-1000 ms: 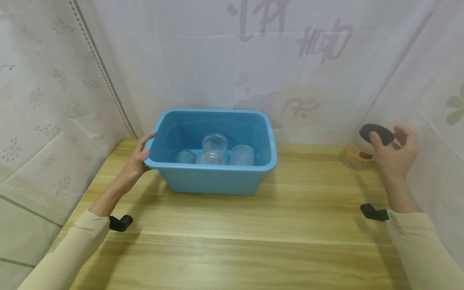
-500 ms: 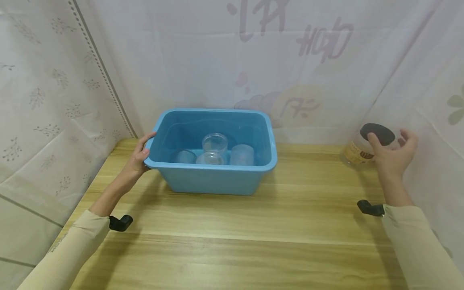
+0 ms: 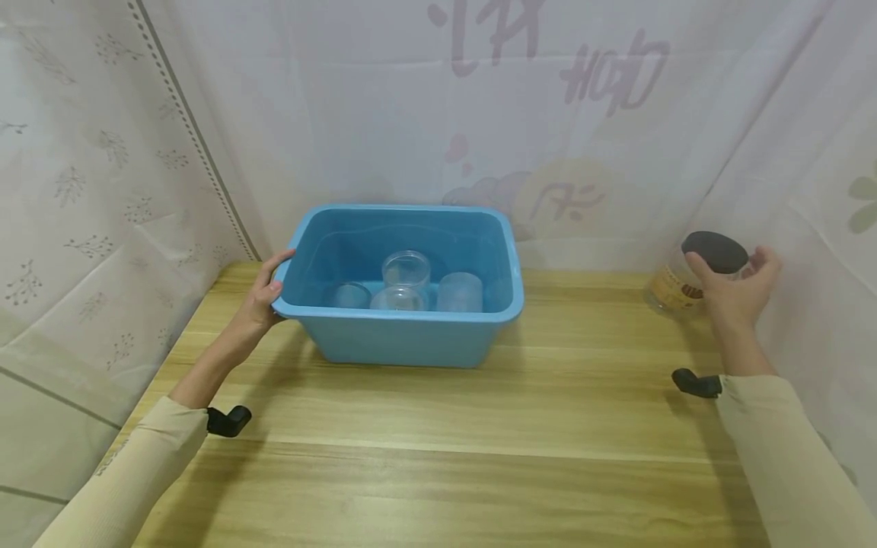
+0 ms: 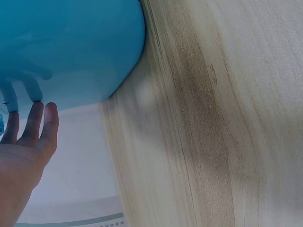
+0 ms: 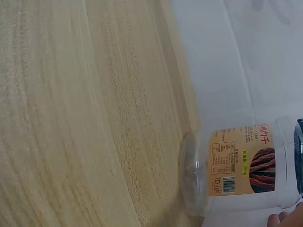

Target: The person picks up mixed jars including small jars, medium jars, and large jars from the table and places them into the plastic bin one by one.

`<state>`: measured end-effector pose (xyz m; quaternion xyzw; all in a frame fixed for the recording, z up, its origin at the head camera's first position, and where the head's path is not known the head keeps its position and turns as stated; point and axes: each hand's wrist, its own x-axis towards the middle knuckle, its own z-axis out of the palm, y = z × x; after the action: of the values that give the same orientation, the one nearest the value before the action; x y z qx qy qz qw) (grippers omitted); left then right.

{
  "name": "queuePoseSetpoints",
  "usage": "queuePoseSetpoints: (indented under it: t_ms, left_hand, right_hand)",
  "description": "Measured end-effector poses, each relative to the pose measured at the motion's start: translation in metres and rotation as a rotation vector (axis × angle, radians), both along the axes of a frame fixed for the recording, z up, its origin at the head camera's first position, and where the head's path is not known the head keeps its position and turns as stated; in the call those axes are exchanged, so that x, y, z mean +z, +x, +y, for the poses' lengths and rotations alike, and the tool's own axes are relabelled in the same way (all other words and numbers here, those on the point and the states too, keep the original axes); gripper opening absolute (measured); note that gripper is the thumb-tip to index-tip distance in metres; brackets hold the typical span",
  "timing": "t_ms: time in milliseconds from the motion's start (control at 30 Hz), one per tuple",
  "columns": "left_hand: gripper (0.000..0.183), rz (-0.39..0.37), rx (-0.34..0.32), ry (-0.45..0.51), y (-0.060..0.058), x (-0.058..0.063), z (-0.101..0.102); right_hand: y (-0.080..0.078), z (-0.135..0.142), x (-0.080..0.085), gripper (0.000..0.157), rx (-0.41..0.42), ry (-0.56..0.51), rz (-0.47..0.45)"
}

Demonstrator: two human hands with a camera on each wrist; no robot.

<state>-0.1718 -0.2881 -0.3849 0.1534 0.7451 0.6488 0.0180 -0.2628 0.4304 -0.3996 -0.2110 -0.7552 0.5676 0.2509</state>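
Observation:
My left hand [image 3: 263, 298] holds the left rim of a blue plastic tub [image 3: 404, 335], its thumb on the rim's near corner. In the left wrist view, several fingers [image 4: 34, 122] reach up against the tub's outer wall. Inside the tub lie several clear plastic jars [image 3: 406, 268]. On the right, my right hand [image 3: 743, 297] grips a clear jar [image 3: 674, 289] near its black lid [image 3: 715, 252], thumb on the near side and fingers on the far right. That jar leans slightly. Its tan label [image 5: 241, 161] faces the right wrist camera, where only fingertips show.
The wooden table [image 3: 452, 449] carries the tub at its back middle and the labelled jar at its back right. A pale printed curtain [image 3: 384, 114] hangs close behind them, with more cloth along both sides.
My right hand has shifted slightly left and its fingers have closed in towards the lid. The labelled jar stays about where it was. My left hand and the tub have not visibly moved.

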Motion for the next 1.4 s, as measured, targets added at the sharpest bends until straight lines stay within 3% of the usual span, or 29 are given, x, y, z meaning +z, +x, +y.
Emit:
queuePoseSetpoints:
  t_ms: [167, 433, 733, 1000, 1400]
  left_hand:
    - [0.061, 0.002, 0.001, 0.010, -0.001, -0.001, 0.000]
    - [0.060, 0.004, -0.002, 0.012, -0.001, -0.002, -0.001]
    - [0.061, -0.005, 0.003, 0.005, 0.000, -0.002, -0.001]
    - [0.060, 0.002, 0.001, 0.023, -0.001, -0.001, 0.001]
    - [0.060, -0.005, 0.000, 0.028, -0.002, -0.002, 0.000]
  right_hand:
    - [-0.005, 0.000, -0.001, 0.107, -0.012, -0.019, -0.024]
    - [-0.015, 0.000, -0.001, 0.114, -0.009, 0.044, -0.101]
    - [-0.022, -0.002, 0.003, 0.120, -0.014, -0.013, -0.191]
    - [-0.025, -0.003, 0.004, 0.113, -0.040, -0.144, -0.141]
    - [-0.017, 0.000, -0.004, 0.112, 0.014, -0.040, -0.153]
